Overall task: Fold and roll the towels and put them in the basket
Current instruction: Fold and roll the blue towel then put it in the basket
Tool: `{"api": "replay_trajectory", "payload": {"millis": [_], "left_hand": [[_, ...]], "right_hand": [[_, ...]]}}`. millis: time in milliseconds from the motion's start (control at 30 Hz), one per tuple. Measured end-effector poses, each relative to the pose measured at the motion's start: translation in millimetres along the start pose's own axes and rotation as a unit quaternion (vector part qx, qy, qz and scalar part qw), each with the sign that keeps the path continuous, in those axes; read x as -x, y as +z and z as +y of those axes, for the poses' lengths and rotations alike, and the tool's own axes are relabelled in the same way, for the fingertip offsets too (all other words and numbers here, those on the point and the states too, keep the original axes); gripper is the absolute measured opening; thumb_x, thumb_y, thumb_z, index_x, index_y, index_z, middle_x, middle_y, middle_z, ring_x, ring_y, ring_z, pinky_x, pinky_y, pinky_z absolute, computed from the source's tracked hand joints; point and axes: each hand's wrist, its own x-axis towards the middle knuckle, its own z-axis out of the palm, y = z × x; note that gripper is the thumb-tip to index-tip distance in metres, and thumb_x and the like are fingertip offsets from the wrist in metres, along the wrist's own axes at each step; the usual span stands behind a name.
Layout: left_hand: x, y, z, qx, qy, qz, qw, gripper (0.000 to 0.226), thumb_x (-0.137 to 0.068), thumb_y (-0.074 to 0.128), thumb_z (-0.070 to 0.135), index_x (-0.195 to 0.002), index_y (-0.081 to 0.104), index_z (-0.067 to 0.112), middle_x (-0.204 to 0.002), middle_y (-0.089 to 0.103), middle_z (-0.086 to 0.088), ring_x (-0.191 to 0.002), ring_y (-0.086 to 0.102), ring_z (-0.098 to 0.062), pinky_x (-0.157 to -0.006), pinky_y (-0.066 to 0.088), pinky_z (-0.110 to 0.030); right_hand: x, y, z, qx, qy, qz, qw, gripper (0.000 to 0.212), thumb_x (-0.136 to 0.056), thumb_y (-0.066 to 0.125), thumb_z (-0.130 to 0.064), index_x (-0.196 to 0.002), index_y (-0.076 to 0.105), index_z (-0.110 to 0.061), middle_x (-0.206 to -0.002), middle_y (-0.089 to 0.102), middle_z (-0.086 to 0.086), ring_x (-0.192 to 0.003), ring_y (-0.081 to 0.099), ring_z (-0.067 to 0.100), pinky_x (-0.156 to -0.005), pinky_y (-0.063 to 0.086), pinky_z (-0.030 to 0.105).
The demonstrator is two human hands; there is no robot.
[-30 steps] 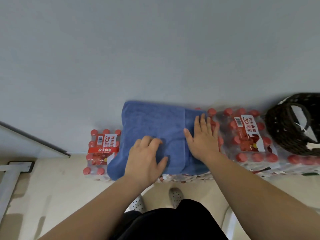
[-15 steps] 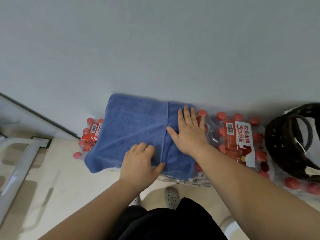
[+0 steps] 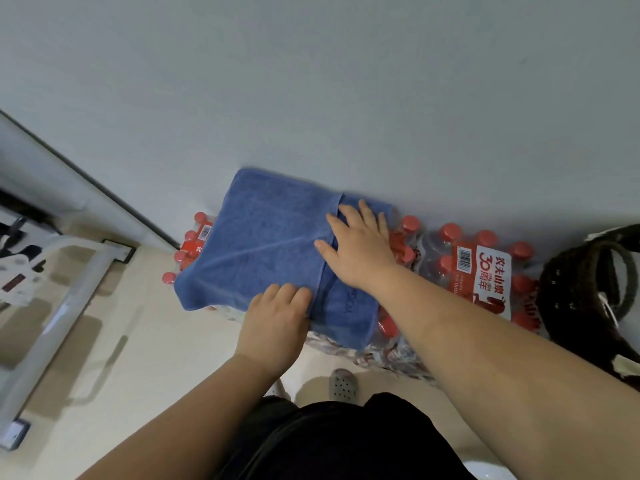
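Note:
A blue towel (image 3: 263, 240) lies folded flat on shrink-wrapped packs of red-capped water bottles (image 3: 464, 265) against a grey wall. My right hand (image 3: 360, 247) presses flat on the towel's right part, fingers straight, just right of the fold edge. My left hand (image 3: 273, 317) rests on the towel's near edge with its fingers curled at the fold; whether it pinches cloth I cannot tell. A dark woven basket (image 3: 588, 292) with a handle stands at the far right, on the bottle packs.
A white metal frame (image 3: 52, 323) stands on the beige floor at the left. More bottles (image 3: 187, 251) peek out left of the towel. My feet in perforated clogs (image 3: 343, 386) are below the packs.
The view has swung to the right and tilted. Both hands stay on the towel; my left hand has slid toward the near edge, and my right hand keeps pressing beside the fold.

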Motion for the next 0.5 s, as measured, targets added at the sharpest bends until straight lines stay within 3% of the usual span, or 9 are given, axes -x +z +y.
{"api": "replay_trajectory", "payload": {"millis": [167,500], "left_hand": [[-1,3,7,0.047,-0.019,0.015,0.999,0.030,-0.071,0.074,0.034,-0.083,0.051,0.019,-0.078,0.054,0.002,-0.070,0.051,-0.024,-0.059,0.045,-0.037],[-1,7,6,0.072,-0.014,0.023,0.997,0.022,-0.069,0.061,0.003,-0.085,0.052,0.016,-0.082,0.054,-0.002,-0.066,0.049,-0.026,-0.056,0.043,-0.037]], "right_hand": [[7,16,6,0.035,-0.003,-0.026,0.999,0.070,-0.099,0.018,-0.064,-0.159,-0.001,-0.033,-0.167,-0.011,-0.006,-0.152,-0.018,0.027,-0.120,-0.011,0.057],[10,21,9,0.039,-0.002,-0.010,0.999,0.072,-0.099,0.013,-0.064,-0.159,-0.007,-0.028,-0.166,-0.015,-0.010,-0.151,-0.020,0.022,-0.120,-0.011,0.055]]}}
